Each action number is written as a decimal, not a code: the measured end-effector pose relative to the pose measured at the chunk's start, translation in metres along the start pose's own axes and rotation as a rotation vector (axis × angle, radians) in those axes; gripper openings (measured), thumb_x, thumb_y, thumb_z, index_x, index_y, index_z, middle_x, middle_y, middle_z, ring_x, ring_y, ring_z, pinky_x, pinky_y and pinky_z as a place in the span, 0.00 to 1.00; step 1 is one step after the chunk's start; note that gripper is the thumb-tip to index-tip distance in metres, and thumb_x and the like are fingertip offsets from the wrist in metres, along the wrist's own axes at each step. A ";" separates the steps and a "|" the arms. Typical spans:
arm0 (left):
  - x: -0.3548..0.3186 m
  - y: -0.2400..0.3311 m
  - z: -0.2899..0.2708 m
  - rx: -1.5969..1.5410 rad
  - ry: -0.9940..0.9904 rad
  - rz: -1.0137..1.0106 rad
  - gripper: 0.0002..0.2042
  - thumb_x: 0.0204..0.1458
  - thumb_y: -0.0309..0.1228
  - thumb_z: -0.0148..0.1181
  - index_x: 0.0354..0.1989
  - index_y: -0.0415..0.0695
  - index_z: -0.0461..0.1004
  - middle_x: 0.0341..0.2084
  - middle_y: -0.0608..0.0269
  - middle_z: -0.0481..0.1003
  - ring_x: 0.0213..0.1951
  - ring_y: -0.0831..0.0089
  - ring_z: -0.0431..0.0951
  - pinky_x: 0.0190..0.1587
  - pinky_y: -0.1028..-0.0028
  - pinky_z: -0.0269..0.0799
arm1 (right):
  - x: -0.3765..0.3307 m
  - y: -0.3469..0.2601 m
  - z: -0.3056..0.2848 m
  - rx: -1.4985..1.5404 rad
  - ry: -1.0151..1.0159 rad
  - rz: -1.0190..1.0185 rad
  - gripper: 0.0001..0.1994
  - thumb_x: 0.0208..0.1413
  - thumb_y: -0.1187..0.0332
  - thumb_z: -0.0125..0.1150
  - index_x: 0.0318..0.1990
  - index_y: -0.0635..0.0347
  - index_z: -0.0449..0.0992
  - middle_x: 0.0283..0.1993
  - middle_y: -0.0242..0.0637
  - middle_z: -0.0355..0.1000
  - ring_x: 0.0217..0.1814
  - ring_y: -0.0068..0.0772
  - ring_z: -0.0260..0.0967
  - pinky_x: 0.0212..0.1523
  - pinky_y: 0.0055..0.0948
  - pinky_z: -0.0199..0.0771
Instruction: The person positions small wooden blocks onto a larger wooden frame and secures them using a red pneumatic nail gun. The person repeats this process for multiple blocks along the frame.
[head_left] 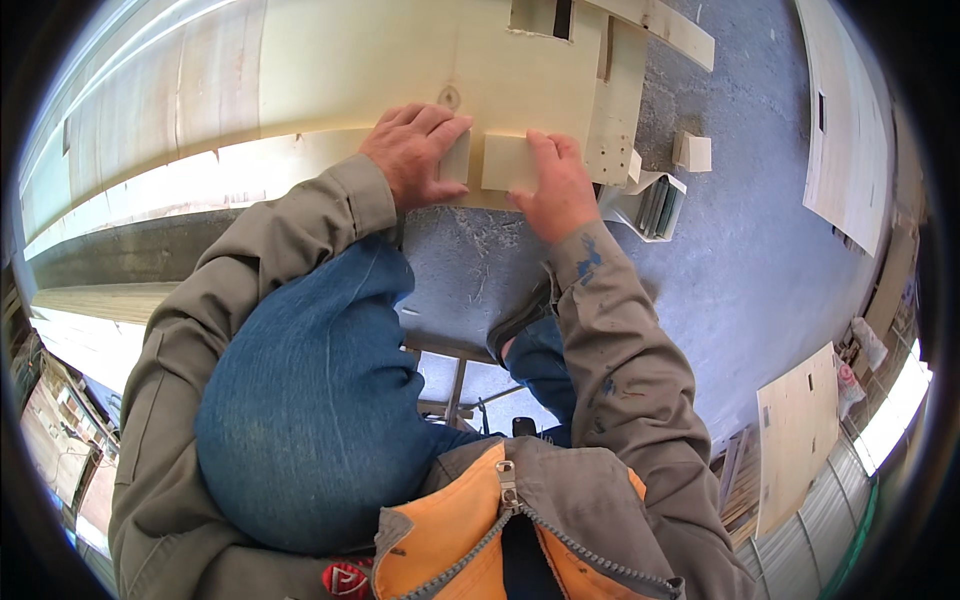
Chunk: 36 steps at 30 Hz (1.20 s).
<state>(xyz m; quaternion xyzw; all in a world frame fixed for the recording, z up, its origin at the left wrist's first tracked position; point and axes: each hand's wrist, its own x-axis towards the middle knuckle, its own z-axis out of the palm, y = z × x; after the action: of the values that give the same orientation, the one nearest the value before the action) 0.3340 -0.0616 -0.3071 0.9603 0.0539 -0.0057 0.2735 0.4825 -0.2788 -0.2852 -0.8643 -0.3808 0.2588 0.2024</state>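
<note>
gripping a block point(507, 163) near board's edge point(480, 202), right hand point(563, 190) adjoins floor point(470, 258) space

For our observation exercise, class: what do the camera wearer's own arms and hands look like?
The left sleeve and right sleeve are long, wrinkled, cuffed and grey-brown. Blue paint-like marks stain the right one, near the wrist and farther up the forearm. The left hand and right hand are bare, without gloves.

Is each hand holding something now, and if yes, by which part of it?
The right hand holds the square wooden piece at its right end, between thumb and fingers. The left hand spans a narrower piece; I cannot tell whether it grips.
</note>
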 end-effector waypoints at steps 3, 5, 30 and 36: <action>0.000 0.000 0.001 0.004 0.010 -0.001 0.44 0.43 0.49 0.79 0.71 0.47 0.70 0.61 0.55 0.73 0.65 0.52 0.71 0.71 0.55 0.63 | 0.006 -0.003 0.009 0.010 0.047 -0.033 0.42 0.45 0.71 0.82 0.70 0.61 0.69 0.66 0.51 0.65 0.65 0.54 0.72 0.63 0.42 0.79; 0.000 -0.001 0.003 0.005 0.015 -0.003 0.44 0.44 0.49 0.79 0.71 0.47 0.70 0.61 0.55 0.73 0.65 0.52 0.71 0.71 0.55 0.64 | 0.010 -0.008 0.011 0.026 0.040 -0.024 0.42 0.45 0.71 0.82 0.70 0.61 0.69 0.66 0.51 0.65 0.64 0.54 0.72 0.63 0.42 0.79; 0.005 0.003 -0.001 -0.007 -0.002 -0.011 0.38 0.44 0.47 0.79 0.66 0.50 0.75 0.57 0.57 0.74 0.63 0.54 0.72 0.69 0.56 0.65 | 0.007 -0.003 0.009 0.055 0.015 -0.052 0.41 0.43 0.73 0.82 0.69 0.59 0.71 0.65 0.48 0.66 0.62 0.53 0.74 0.61 0.42 0.80; 0.005 0.001 0.000 -0.008 0.000 -0.007 0.37 0.44 0.47 0.79 0.65 0.49 0.75 0.57 0.57 0.74 0.63 0.53 0.72 0.69 0.55 0.65 | 0.009 -0.003 0.010 0.070 -0.007 -0.035 0.42 0.42 0.73 0.83 0.69 0.60 0.72 0.64 0.47 0.68 0.63 0.51 0.73 0.62 0.40 0.79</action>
<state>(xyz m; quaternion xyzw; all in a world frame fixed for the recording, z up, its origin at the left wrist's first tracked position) 0.3387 -0.0622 -0.3062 0.9590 0.0575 -0.0064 0.2776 0.4798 -0.2688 -0.2937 -0.8490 -0.3874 0.2713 0.2356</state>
